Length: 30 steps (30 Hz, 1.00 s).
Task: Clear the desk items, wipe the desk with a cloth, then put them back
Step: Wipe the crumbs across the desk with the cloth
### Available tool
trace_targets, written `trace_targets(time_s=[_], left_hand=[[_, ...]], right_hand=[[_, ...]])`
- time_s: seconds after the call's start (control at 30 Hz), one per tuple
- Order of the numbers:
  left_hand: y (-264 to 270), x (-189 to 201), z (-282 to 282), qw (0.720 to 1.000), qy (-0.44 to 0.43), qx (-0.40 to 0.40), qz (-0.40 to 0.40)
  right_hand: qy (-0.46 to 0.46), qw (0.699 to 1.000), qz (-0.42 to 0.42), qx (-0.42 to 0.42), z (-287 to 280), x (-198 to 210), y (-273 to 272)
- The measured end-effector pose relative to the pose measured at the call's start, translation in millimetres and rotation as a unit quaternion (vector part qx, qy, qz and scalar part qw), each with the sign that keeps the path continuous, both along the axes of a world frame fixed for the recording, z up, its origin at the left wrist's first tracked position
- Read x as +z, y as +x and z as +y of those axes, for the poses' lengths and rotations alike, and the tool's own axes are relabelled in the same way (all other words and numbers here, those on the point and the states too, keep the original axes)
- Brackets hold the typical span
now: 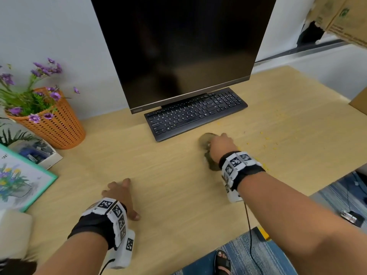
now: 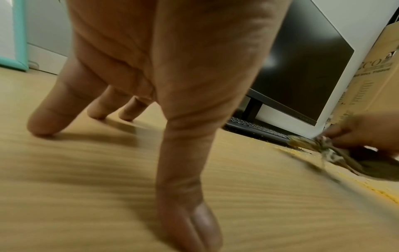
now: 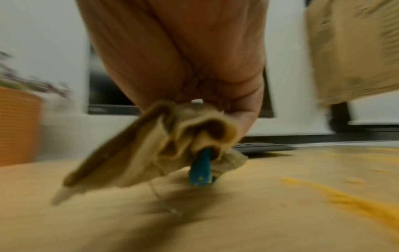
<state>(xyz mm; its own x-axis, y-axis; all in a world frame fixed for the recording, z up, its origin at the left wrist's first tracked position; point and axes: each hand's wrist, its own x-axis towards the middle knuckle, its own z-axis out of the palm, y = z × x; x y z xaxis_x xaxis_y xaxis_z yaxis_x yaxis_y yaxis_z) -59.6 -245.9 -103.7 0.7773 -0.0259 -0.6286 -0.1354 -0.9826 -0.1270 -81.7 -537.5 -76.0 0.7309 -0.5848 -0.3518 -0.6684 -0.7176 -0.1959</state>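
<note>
My right hand (image 1: 220, 144) grips a bunched olive-brown cloth (image 1: 206, 140) and holds it against the wooden desk (image 1: 168, 175), just in front of the black keyboard (image 1: 195, 113). In the right wrist view the cloth (image 3: 172, 145) hangs crumpled from the curled fingers (image 3: 244, 119), with a blue tag (image 3: 200, 168) touching the desk. Yellow crumbs (image 1: 268, 139) lie scattered to the right of the cloth. My left hand (image 1: 119, 195) rests on the desk near the front edge, holding nothing; its spread fingertips (image 2: 43, 126) press on the wood.
A dark monitor (image 1: 178, 46) stands behind the keyboard. At the left are an orange basket of purple flowers (image 1: 57, 126), a small white box (image 1: 41, 153) and a green-framed picture (image 1: 19, 181). Cardboard boxes (image 1: 359, 104) stand at the right edge.
</note>
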Motion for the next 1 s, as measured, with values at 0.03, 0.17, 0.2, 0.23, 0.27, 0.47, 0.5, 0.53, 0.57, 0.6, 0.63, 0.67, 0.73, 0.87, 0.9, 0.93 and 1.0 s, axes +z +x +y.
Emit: trace_targets(time_s=[0.03, 0.17, 0.2, 0.23, 0.27, 0.47, 0.5, 0.53, 0.57, 0.6, 0.63, 0.67, 0.73, 0.87, 0.9, 0.93, 1.0], left_hand=[[0.2, 0.7, -1.1, 1.000, 0.000, 0.002, 0.000], [0.8, 2.6, -5.0, 1.000, 0.004, 0.008, 0.000], [1.4, 2.2, -5.9, 1.000, 0.005, 0.009, -0.001], [1.6, 1.6, -6.4, 1.000, 0.007, 0.009, -0.001], [1.3, 1.8, -5.5, 1.000, 0.008, 0.010, -0.003], [2.9, 0.1, -7.6, 1.000, 0.002, 0.021, -0.005], [2.9, -0.2, -7.5, 1.000, 0.001, 0.023, -0.006], [3.0, -0.2, -7.4, 1.000, 0.001, 0.025, -0.005], [3.0, 0.0, -7.3, 1.000, 0.000, 0.027, -0.003], [3.3, 0.6, -7.3, 1.000, 0.000, 0.028, -0.002], [3.8, 0.9, -7.5, 1.000, 0.000, 0.031, 0.000], [4.1, 1.3, -7.9, 0.999, 0.001, 0.034, 0.003], [4.5, 2.1, -10.1, 0.999, 0.003, 0.041, 0.004], [5.2, 2.6, -15.6, 0.998, 0.027, 0.048, 0.000], [5.7, 2.4, -17.2, 0.998, 0.032, 0.051, -0.001], [6.1, 2.6, -19.3, 0.998, 0.036, 0.054, 0.001], [6.1, 3.2, -20.6, 0.997, 0.043, 0.060, 0.003]], right_hand=[[0.018, 0.999, -0.022, 0.031, 16.7, 0.3, 2.4], [0.054, 0.974, -0.037, 0.216, 80.3, -10.0, 2.4], [0.052, 0.967, -0.033, 0.249, 86.8, -14.0, 2.6], [0.057, 0.963, -0.033, 0.261, 91.9, -18.6, 6.1], [0.060, 0.963, -0.029, 0.262, 94.2, -21.9, 9.9], [0.046, 0.983, 0.003, 0.176, 53.9, -25.6, 44.7], [0.039, 0.986, 0.007, 0.164, 42.8, -21.7, 47.8], [0.028, 0.988, 0.024, 0.152, 30.4, -18.4, 49.0], [0.019, 0.990, 0.048, 0.135, 20.6, -17.5, 51.7], [0.012, 0.991, 0.062, 0.119, 10.3, -15.3, 51.6], [0.006, 0.992, 0.061, 0.110, 1.2, -15.0, 51.4], [0.008, 0.994, 0.051, 0.101, -7.2, -15.2, 51.3], [0.023, 0.997, 0.020, 0.075, -19.4, -11.1, 48.1], [0.061, 0.993, -0.006, 0.098, -4.8, 4.2, 41.4], [0.081, 0.986, -0.031, 0.141, 5.7, 6.2, 39.4], [0.113, 0.976, -0.048, 0.179, 16.7, 8.2, 36.6], [0.160, 0.956, -0.041, 0.243, 40.9, 0.6, 33.0]])
